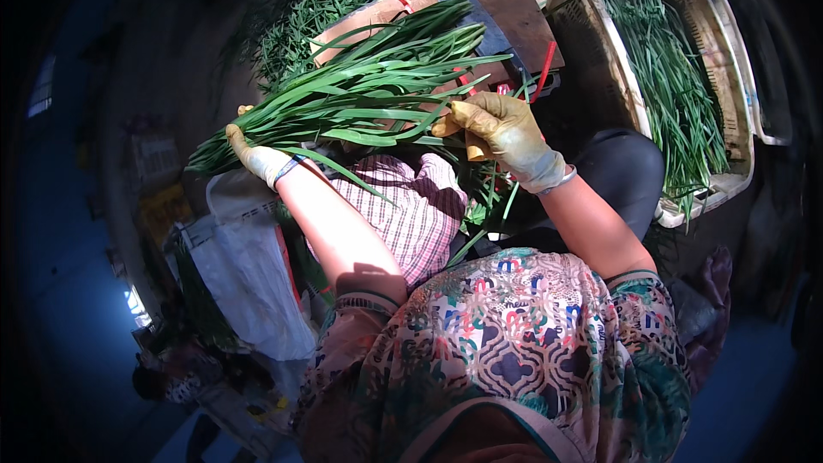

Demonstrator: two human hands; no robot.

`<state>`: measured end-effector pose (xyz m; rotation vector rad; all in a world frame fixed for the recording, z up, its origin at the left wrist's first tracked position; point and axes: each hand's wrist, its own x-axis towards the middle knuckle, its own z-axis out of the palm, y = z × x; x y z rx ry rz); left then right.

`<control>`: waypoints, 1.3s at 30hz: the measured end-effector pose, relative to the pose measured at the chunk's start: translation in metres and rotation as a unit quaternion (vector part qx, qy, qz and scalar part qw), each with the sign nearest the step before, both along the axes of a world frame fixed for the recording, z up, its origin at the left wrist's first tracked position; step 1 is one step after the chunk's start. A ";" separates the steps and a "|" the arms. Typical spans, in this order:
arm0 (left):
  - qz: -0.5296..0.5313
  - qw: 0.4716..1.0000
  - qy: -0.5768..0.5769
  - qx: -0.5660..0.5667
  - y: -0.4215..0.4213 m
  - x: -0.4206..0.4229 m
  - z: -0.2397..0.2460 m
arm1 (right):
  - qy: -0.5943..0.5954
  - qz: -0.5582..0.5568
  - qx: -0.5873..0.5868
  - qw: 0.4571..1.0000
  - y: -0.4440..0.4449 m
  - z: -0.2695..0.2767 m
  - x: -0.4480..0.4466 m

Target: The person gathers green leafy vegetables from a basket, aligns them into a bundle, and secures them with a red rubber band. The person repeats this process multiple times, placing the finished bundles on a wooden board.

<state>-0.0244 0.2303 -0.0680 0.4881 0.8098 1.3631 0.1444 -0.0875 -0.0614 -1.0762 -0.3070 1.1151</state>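
My left hand [254,151], in a stained light glove, grips a bundle of long flat green leaves, like garlic chives [347,99], near its left end. The bundle fans out to the right over a wooden board [514,6]. My right hand [508,135], gloved too, is at the bundle's lower right edge with fingers bent and thumb and fingertip close together by the leaf tips; whether it pinches a leaf cannot be told. A dark flat plate [485,22] lies on the board, partly under the leaves. Red strips [545,71] stick up beside it.
A plastic crate [739,173] holding long green leaves stands at the right. Loose greens [289,45] are heaped behind the board. A checked cloth [411,206] covers my lap. A white sack [247,283] is at lower left, with another person [212,379] beyond it.
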 end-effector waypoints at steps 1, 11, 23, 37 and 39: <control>-0.001 1.000 -0.016 -0.004 0.005 -0.005 -0.004 | 0.030 -0.045 0.026 0.998 -0.006 0.007 0.008; -0.252 0.957 0.088 0.113 0.039 -0.009 0.106 | -0.033 0.089 -0.207 0.974 -0.064 -0.047 0.041; -0.451 0.310 0.672 0.499 -0.024 0.180 -0.031 | -0.030 0.114 -0.212 0.970 -0.056 -0.055 0.052; -0.562 0.326 0.605 0.461 -0.019 0.200 -0.096 | -0.076 0.111 -0.084 0.987 -0.052 -0.044 0.044; -0.571 0.349 0.589 0.453 -0.022 0.198 -0.083 | -0.137 0.106 -0.079 0.982 -0.053 -0.045 0.043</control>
